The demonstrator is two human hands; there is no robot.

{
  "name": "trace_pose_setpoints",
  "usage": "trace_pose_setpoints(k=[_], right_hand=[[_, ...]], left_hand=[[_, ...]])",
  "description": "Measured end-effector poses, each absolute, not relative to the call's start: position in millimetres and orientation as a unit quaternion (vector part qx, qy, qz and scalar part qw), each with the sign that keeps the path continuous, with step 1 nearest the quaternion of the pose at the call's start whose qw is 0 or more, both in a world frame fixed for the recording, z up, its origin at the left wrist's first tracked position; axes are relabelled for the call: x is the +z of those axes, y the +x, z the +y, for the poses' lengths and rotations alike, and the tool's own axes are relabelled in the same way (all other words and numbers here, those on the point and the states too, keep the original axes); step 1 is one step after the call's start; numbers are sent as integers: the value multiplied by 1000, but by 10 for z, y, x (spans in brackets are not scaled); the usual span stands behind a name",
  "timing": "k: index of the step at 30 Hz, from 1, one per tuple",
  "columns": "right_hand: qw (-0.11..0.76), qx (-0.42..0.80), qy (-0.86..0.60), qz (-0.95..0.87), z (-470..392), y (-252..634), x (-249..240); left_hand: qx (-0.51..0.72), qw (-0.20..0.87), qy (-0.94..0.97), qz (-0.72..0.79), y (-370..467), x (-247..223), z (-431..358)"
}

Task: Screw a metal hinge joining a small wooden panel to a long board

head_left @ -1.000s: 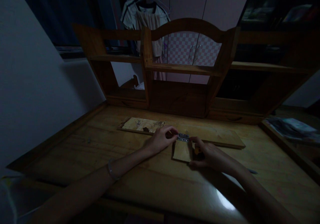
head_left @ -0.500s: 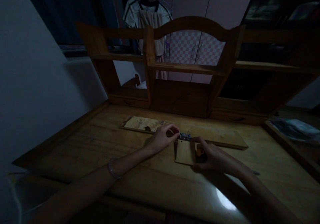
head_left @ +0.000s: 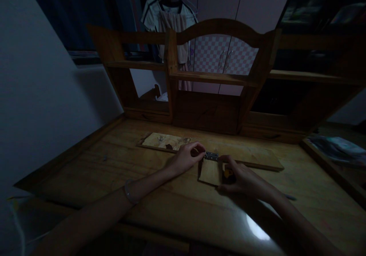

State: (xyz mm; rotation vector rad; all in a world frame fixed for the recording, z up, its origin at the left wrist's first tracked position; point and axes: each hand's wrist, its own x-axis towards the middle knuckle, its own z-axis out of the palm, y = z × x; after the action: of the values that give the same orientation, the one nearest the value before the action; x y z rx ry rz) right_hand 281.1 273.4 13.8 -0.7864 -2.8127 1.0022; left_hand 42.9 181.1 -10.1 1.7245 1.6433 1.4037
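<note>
A small metal hinge (head_left: pixel 212 156) with screw holes lies at the long wooden plank's near edge. My left hand (head_left: pixel 189 156) is closed, thumb and forefinger pinching the hinge's left end. Just below the hinge is a small squarish wooden board (head_left: pixel 211 171), its near edge tilted a little. My right hand (head_left: pixel 238 176) curls around the board's right side, thumb at the near corner and forefinger by the hinge's right end. In the hollow of that hand shows an orange object (head_left: pixel 228 172), too dark to make out. The long plank (head_left: pixel 256 155) lies flat behind both hands.
The plank's left part has a torn, stained surface (head_left: pixel 166 140). A wooden shelf unit (head_left: pixel 206 78) stands along the back of the wooden desk (head_left: pixel 114 164). A thin dark stick-like item (head_left: pixel 290 197) lies right of my right forearm. Papers (head_left: pixel 340 147) sit at the far right.
The small board's near end has swung slightly left and up, along with my right thumb. My left hand stays at the hinge.
</note>
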Motion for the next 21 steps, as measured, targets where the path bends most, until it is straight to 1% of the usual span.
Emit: trace_pose_setpoints(k=[5,11,21], right_hand=[[52,334,-243,-909,2728,2799,134],[55,334,-247,-908,2711,2776,168],[52,324,-243,-913,2729,2799,147]], left_hand=[[491,172,621,586,420,-99,1812],[478,154,635,587,417,-108,1825],[432,41,708,557,437,-92,1829]])
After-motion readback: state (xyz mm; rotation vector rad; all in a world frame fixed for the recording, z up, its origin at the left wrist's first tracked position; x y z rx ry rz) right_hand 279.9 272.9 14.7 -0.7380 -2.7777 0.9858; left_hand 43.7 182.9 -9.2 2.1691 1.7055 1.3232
